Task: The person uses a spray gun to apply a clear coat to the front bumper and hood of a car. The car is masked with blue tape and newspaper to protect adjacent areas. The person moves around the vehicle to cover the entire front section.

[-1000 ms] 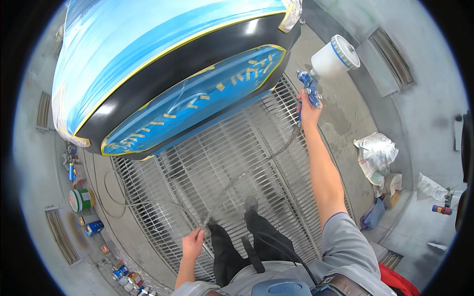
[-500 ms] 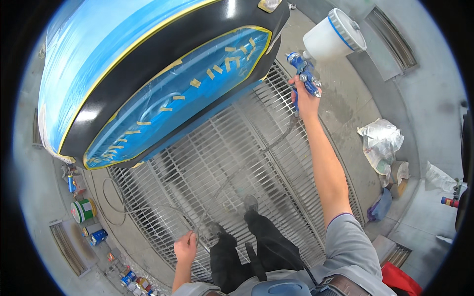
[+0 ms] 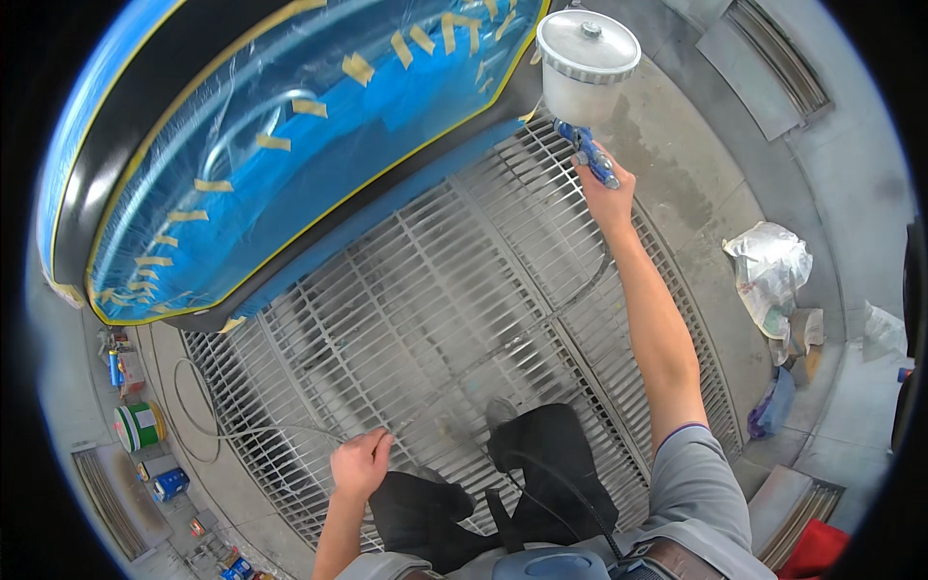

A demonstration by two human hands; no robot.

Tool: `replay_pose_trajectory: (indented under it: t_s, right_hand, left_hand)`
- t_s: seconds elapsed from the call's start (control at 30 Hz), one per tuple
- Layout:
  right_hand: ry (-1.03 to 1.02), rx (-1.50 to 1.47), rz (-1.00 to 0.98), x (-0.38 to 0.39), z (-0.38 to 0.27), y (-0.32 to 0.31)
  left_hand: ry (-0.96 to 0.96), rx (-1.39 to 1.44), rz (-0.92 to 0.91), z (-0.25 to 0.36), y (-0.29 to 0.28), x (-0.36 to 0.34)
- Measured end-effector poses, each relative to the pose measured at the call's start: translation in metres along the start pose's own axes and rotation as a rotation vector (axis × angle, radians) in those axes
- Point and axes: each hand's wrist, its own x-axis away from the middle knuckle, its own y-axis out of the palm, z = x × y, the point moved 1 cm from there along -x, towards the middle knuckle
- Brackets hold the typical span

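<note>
I see the dark-trousered legs (image 3: 556,478) at the bottom, knees bent more than a second ago. At lower left of centre, my left hand (image 3: 361,464) has its fingers closed on the hose (image 3: 583,293). At upper right, my right hand (image 3: 607,196) grips the blue spray gun (image 3: 590,157); its white cup (image 3: 588,60) has shifted leftward, less tilted. The blue-masked black bumper (image 3: 121,116) now looms larger at upper left.

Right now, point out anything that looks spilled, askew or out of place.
A plastic sheet lies crumpled on the concrete floor at right, unlike the taped blue masking. Dark floor blotches right of the spray gun could be a spill; I cannot tell.
</note>
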Motion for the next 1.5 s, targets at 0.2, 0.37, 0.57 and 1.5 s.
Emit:
replay_pose_trajectory:
  t_s: [0.2,0.37,0.57,1.5]
  right_hand:
    - [0.107,-0.127,0.001,0.081,0.019,0.050]
    - [0.180,-0.176,-0.056,0.155,-0.002,0.097]
    - [0.121,-0.299,-0.134,0.248,-0.040,0.167]
    - [-0.287,-0.544,-0.741,0.590,-0.174,0.509]
  left_hand:
    - [0.095,-0.130,-0.124,-0.073,0.037,0.007]
    - [0.194,-0.065,-0.089,-0.140,0.048,0.028]
    - [0.235,0.114,-0.008,-0.195,0.031,0.077]
    - [0.045,0.336,0.817,-0.340,0.033,0.256]
